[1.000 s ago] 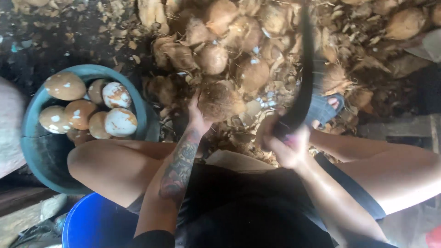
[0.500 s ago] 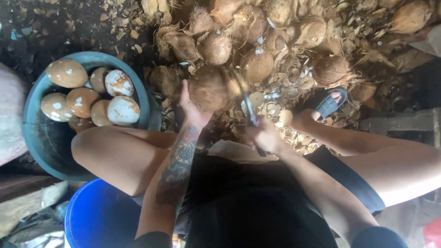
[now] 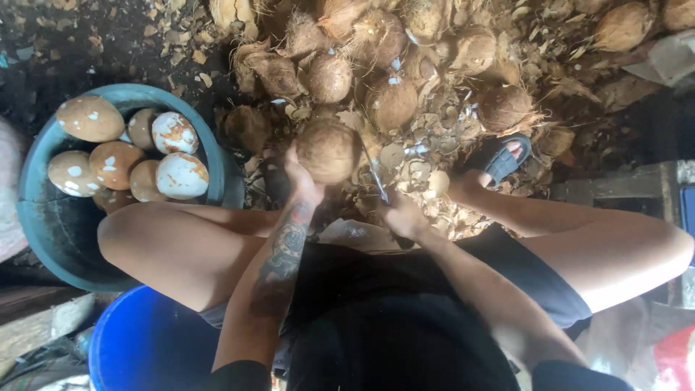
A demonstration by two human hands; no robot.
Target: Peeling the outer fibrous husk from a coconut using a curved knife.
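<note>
From my remote view, the right hand [image 3: 405, 217] has lowered its firmly gripped blade [image 3: 376, 177] beside the brown coconut [image 3: 329, 150], which the left hand [image 3: 302, 181] clasps over the husk litter [image 3: 427, 174], indicating trimming continues.

Peeled coconuts [image 3: 145, 156] in tub [image 3: 43, 232], left of knee [image 3: 137, 239].

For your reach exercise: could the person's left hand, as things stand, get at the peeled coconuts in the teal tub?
Probably not at once. The left hand holds a brown coconut, so it is occupied. The peeled coconuts lie uncovered in the teal tub beside the left knee, nothing blocking them.
</note>
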